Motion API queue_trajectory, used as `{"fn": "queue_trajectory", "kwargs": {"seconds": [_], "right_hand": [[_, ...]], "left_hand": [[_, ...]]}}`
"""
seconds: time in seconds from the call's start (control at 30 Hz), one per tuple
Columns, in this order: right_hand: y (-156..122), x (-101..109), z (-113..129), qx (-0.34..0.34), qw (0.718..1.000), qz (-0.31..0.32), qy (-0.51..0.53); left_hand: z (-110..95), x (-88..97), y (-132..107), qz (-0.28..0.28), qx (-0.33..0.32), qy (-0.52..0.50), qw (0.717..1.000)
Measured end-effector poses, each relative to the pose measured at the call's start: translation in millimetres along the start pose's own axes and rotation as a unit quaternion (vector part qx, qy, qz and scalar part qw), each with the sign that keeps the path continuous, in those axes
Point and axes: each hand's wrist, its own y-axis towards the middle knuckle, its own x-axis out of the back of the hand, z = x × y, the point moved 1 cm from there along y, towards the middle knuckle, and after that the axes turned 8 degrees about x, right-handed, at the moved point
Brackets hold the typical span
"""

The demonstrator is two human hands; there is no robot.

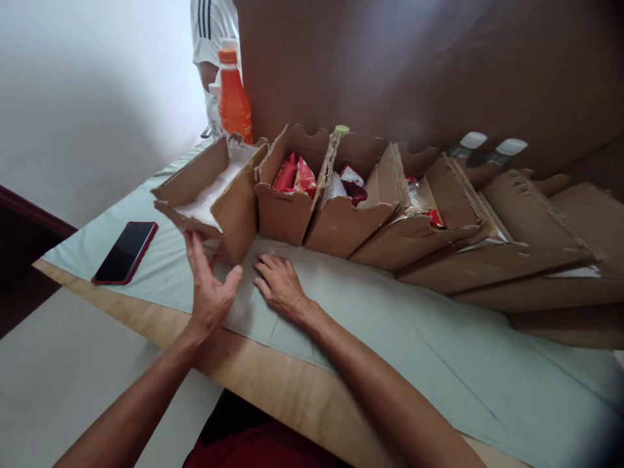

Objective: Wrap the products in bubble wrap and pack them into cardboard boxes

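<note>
My left hand (207, 286) is raised on edge with fingers stretched out, its fingertips touching the lower front of the leftmost cardboard box (214, 192), which holds white material. My right hand (279, 284) lies flat, palm down, on the pale green cloth (370, 312) just in front of the boxes, holding nothing. A row of open cardboard boxes runs to the right; the second box (287, 208) holds red packets (295, 175), the third box (341, 224) a white packet and a dark red one.
A red-edged phone (125, 252) lies on the cloth at the left. An orange bottle (233, 97) stands behind the boxes, with a person in a white striped shirt (212, 29) beyond. A tall cardboard wall (439, 65) backs the row. The wooden table edge (273, 383) runs near me.
</note>
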Motion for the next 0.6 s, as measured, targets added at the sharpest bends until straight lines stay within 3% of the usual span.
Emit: {"fn": "queue_trajectory", "kwargs": {"seconds": [0.13,0.3,0.47,0.53,0.6], "right_hand": [[-8.0,-2.3,-2.0,0.003,1.000,-0.021,-0.001],[-3.6,-5.1,-2.4,0.012,0.999,-0.026,-0.018],[-10.9,-7.3,8.6,0.014,0.998,-0.008,-0.064],[-23.3,-5.1,13.0,0.031,0.995,0.002,-0.090],[-44.9,-0.9,16.5,0.067,0.989,-0.004,-0.135]], "left_hand": [[6.2,-37.3,29.1,0.036,-0.013,-0.009,0.999],[21.4,-70.6,38.4,0.106,0.015,0.041,0.993],[20.6,-67.7,27.7,0.150,0.017,0.058,0.987],[16.4,-62.5,24.3,0.136,-0.011,0.101,0.985],[13.7,-60.2,22.9,0.157,-0.028,0.102,0.982]]}}
